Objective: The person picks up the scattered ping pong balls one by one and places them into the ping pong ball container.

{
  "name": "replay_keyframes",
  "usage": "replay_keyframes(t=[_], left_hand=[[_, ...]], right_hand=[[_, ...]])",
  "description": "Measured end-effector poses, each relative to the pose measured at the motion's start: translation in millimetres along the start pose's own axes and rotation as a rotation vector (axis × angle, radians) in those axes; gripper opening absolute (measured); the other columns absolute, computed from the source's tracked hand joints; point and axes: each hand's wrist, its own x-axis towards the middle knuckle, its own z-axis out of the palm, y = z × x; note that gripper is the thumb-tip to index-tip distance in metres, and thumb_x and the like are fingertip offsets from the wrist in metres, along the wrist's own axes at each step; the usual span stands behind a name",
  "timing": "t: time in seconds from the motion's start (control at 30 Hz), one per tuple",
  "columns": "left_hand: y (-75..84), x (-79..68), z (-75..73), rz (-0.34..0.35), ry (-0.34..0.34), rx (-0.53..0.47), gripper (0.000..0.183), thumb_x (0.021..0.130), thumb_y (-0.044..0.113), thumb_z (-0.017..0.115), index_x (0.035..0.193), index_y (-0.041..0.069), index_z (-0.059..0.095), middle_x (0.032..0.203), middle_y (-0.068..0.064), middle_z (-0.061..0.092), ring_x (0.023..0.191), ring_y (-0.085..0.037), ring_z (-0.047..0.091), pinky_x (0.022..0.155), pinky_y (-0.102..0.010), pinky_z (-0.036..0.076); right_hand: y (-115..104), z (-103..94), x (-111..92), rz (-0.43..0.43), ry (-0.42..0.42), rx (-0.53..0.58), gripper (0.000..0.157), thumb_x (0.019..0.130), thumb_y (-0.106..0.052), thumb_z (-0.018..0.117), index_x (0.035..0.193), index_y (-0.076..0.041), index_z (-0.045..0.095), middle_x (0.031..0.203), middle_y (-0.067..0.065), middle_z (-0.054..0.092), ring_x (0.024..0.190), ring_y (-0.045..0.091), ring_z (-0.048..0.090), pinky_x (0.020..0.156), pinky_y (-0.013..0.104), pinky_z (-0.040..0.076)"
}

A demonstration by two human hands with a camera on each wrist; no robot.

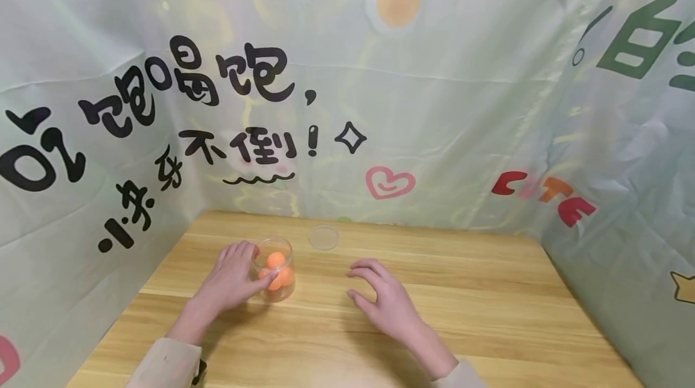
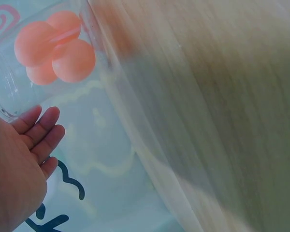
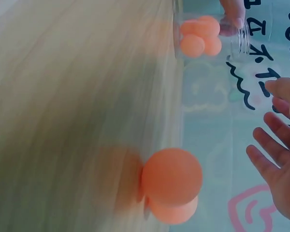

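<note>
A clear jar (image 1: 278, 296) stands upright and uncapped on the table, with several orange table tennis balls (image 2: 73, 61) piled inside. My left hand (image 1: 230, 276) holds the jar from its left side, thumb across the front and fingers by the rim. To the right, my right hand (image 1: 388, 300) hovers over the table, fingers loosely bent and holding nothing. In the right wrist view, two loose orange balls (image 3: 172, 176) lie on the wood near that hand; the head view does not show them.
Behind the jar, slightly right, a round transparent lid (image 1: 324, 238) lies flat on the wooden table (image 1: 461, 279). A printed cloth (image 1: 461, 116) hangs along the back and both sides of the table.
</note>
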Motion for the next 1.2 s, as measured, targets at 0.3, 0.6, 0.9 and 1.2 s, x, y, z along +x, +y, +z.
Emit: replay_keyframes(t=[0.3,0.6,0.9,1.2], left_hand=[[-1.0,0.4,0.3,0.007,-0.001,0.007,0.06,0.092,0.058,0.069,0.114,0.004,0.058,0.106,-0.006,0.057,0.112,-0.034,0.053,0.109,-0.057,0.035],[-0.6,0.5,1.5,0.01,0.02,-0.007,0.06,0.09,0.055,0.073,0.112,0.001,0.058,0.103,-0.007,0.057,0.109,-0.034,0.054,0.107,-0.056,0.036],[-0.4,0.2,0.7,-0.004,0.003,-0.006,0.06,0.091,0.057,0.071,0.112,0.002,0.058,0.103,-0.006,0.056,0.109,-0.034,0.054,0.11,-0.057,0.035],[-0.9,0.2,0.9,0.01,0.014,-0.006,0.058,0.09,0.054,0.073,0.112,0.002,0.058,0.102,-0.006,0.056,0.108,-0.032,0.053,0.108,-0.055,0.036]], right_hand=[[8,-4.1,-9,0.085,-0.118,-0.045,0.036,0.088,-0.016,0.085,0.12,-0.013,0.071,0.132,0.001,0.063,0.123,0.021,0.062,0.1,0.043,0.055],[13,-8.6,-15,0.177,-0.254,-0.11,0.038,0.089,-0.019,0.082,0.125,-0.014,0.069,0.138,0.006,0.061,0.129,0.029,0.059,0.104,0.051,0.052],[17,-10.8,-20,0.209,-0.372,-0.148,0.04,0.089,-0.019,0.082,0.126,-0.011,0.069,0.14,0.008,0.06,0.129,0.033,0.058,0.104,0.052,0.052],[22,-15.4,-20,0.198,-0.409,-0.132,0.041,0.087,-0.01,0.082,0.126,-0.005,0.069,0.138,0.015,0.06,0.127,0.036,0.059,0.106,0.053,0.05]])
